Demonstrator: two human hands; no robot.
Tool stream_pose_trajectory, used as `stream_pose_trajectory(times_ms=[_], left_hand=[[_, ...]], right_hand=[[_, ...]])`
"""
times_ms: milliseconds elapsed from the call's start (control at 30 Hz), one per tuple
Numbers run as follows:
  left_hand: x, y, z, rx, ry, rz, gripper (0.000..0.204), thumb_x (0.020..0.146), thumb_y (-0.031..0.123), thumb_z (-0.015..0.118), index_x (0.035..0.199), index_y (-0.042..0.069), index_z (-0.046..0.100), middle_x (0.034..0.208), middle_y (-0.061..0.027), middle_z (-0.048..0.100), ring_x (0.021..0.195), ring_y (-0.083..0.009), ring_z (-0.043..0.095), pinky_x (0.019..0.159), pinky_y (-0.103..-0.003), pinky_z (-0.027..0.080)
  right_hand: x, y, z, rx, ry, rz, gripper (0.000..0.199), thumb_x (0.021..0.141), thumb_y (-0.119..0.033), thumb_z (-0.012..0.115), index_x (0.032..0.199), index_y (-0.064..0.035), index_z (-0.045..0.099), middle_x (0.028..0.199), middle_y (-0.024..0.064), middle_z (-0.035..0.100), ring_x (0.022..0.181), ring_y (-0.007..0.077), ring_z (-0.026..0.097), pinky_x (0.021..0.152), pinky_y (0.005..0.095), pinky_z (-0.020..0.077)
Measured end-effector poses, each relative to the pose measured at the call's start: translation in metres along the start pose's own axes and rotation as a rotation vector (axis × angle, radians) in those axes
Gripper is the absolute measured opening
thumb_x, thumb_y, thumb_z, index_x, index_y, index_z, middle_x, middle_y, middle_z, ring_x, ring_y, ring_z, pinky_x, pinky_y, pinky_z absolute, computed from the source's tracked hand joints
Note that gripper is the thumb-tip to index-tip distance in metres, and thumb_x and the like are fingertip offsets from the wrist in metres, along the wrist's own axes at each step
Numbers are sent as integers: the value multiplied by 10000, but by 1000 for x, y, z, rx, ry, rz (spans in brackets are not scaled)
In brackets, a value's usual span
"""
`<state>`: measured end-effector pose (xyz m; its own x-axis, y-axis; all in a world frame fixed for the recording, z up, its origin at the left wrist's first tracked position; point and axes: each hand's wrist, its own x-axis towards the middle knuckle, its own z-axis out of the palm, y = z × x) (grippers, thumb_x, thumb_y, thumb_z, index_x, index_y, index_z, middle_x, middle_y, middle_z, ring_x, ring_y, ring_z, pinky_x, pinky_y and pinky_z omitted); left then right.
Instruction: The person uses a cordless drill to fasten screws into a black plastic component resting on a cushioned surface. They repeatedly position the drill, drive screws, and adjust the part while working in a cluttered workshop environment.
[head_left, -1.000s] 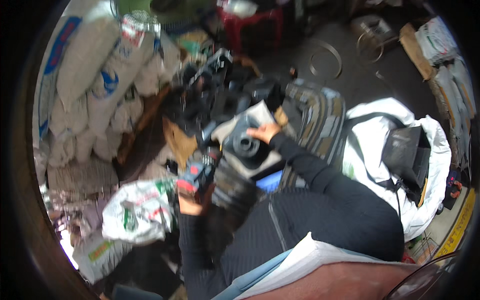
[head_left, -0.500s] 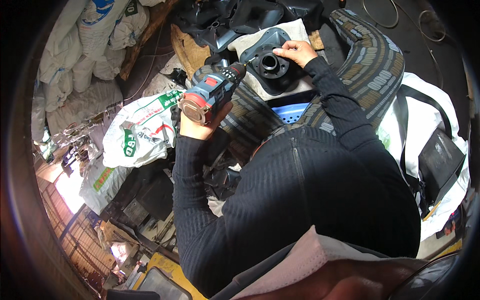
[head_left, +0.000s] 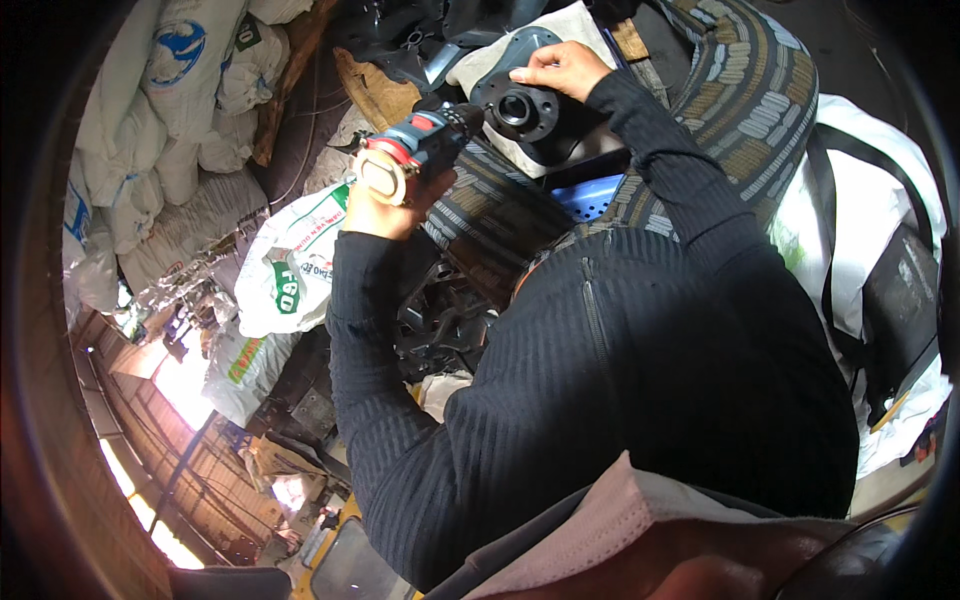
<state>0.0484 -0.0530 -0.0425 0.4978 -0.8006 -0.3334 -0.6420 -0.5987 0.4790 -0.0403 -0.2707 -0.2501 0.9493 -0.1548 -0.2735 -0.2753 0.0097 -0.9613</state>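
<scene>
My left hand is wrapped around the handle of a blue and red cordless drill. The drill's dark chuck end points right, close to the left side of a black flanged part. This part has a round raised collar with holes around it and a wider base plate, and rests on pale cloth in front of my knees. At the collar's upper edge, my right hand has its thumb and fingers closed together. Whether a small piece sits between those fingertips is too small to see.
Several black moulded parts lie beyond the cloth, with a wood piece to their left. A blue perforated container shows between my patterned trouser legs. White sacks are piled at left, and a white bag lies at right.
The whole view has shifted slightly. My right hand's fingertips have gone from the collar's upper right to its top. The drill's chuck is now nearer the collar's left side.
</scene>
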Motion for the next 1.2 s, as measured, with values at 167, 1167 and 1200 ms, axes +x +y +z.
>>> stream_pose_trajectory(times_ms=[167,1167,1200], left_hand=[[7,-14,10,-373,-25,-206,394,722,-64,699,1087,40,592,785,-36,623,610,-126,598,506,-276,479],[38,-10,18,179,-307,-133,548,774,412,724,1192,88,580,1109,-159,632,1021,-329,617,878,-392,496],[38,-3,18,176,-337,-203,547,777,409,718,1193,81,580,1116,-162,633,1014,-335,622,870,-395,501]], right_hand=[[4,11,7,-89,49,16,448,776,-540,684,767,-93,715,734,72,667,714,185,623,700,316,482],[-11,32,11,-341,273,4,461,765,-515,700,768,-55,684,739,115,617,696,285,614,630,388,479],[-13,33,10,-323,251,19,456,770,-511,696,774,-56,683,741,113,614,694,289,610,624,393,471]])
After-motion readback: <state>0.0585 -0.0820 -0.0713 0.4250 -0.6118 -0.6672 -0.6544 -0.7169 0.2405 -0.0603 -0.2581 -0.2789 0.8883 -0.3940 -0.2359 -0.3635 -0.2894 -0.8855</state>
